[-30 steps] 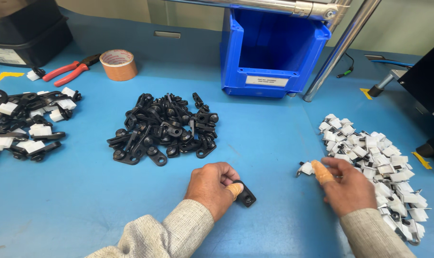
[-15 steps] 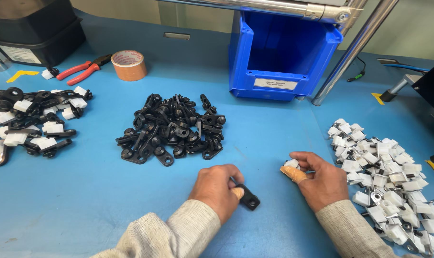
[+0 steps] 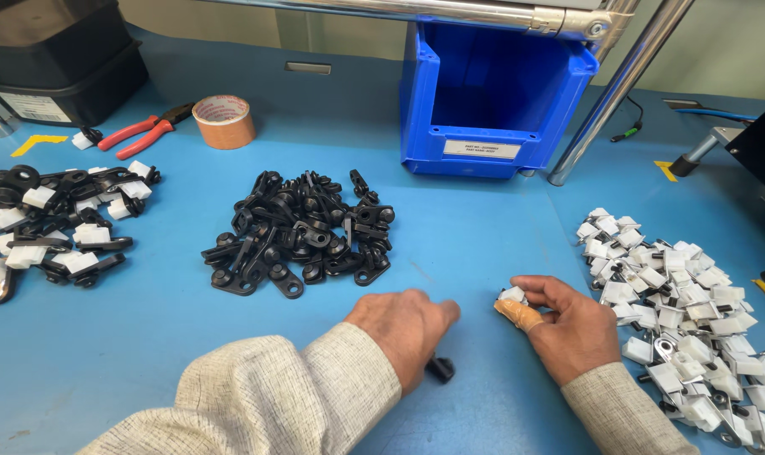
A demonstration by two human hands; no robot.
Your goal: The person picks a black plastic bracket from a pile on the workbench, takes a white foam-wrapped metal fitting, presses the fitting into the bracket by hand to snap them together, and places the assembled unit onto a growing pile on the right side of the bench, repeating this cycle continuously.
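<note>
Right fingers (image 3: 526, 295) pinching white clip (image 3: 511, 295), left hand (image 3: 403, 333) covering black bracket (image 3: 440, 368)

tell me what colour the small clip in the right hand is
White, pinched in the right hand as a small clip; the head view shows it.

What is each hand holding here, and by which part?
Right hand pinches a small white plastic clip by its edge. Left hand covers a small black plastic bracket; its grip is hidden.

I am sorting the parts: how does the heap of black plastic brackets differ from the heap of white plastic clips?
The heap of black plastic brackets lies mid-table, compact; the heap of white plastic clips stretches along the right, beside the right hand. The black pieces are longer with round eyelets; the white ones blockier. Both lie loose on the blue table.
</note>
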